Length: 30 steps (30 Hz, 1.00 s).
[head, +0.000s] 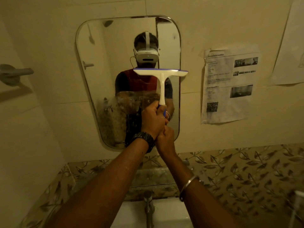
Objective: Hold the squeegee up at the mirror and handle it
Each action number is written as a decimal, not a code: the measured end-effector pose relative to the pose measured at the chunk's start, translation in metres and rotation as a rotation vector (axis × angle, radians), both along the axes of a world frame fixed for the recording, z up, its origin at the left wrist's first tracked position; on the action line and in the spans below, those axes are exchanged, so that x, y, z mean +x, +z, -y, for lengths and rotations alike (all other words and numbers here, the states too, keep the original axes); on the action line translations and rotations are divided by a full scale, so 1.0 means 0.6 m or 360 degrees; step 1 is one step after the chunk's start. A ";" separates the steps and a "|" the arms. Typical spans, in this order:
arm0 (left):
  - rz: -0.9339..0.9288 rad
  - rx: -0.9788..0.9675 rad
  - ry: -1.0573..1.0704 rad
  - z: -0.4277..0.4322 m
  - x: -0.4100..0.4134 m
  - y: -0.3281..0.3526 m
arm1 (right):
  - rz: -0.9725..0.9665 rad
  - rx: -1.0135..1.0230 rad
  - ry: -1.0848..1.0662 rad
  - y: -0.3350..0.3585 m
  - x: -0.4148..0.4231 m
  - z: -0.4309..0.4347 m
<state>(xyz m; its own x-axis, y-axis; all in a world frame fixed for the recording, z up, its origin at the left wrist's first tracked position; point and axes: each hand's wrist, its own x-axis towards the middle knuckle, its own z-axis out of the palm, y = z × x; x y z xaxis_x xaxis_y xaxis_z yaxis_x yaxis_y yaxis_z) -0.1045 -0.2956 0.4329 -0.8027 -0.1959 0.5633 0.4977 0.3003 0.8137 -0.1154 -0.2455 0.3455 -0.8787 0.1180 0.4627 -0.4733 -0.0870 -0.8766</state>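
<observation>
A white squeegee (162, 76) with a blue blade edge and a blue grip stands upright against the wall mirror (102, 63), its blade level at about mid-height of the glass. My left hand (152, 120), with a dark watch on the wrist, grips the lower handle. Just below and to the right of it, my right hand (166, 139) also curls round the handle's end; a metal bangle sits on that forearm. The lower part of the mirror is covered with smeared foam, while the glass above the blade looks clean and reflects a person in a headset.
A metal tap (148, 206) and a white basin (171, 214) lie below my arms. A printed paper sheet (228, 86) is taped to the wall right of the mirror, another at the far right. A grey towel holder (14, 74) juts from the left wall. Leaf-patterned tiles run under the mirror.
</observation>
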 end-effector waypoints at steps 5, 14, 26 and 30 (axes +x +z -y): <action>0.0131 -0.0072 0.0016 0.027 0.002 -0.074 | 0.0131 -0.0047 0.0011 -0.076 0.003 0.036; 0.0199 -0.0106 -0.0015 0.032 0.046 -0.107 | 0.0140 -0.0103 0.0005 -0.121 0.046 0.043; 0.0006 -0.0282 -0.0017 0.020 -0.003 -0.045 | 0.0054 -0.0236 0.0034 -0.049 0.005 0.038; 0.0145 -0.0362 0.0032 0.049 -0.007 -0.109 | 0.0220 -0.0256 -0.0017 -0.104 0.011 0.069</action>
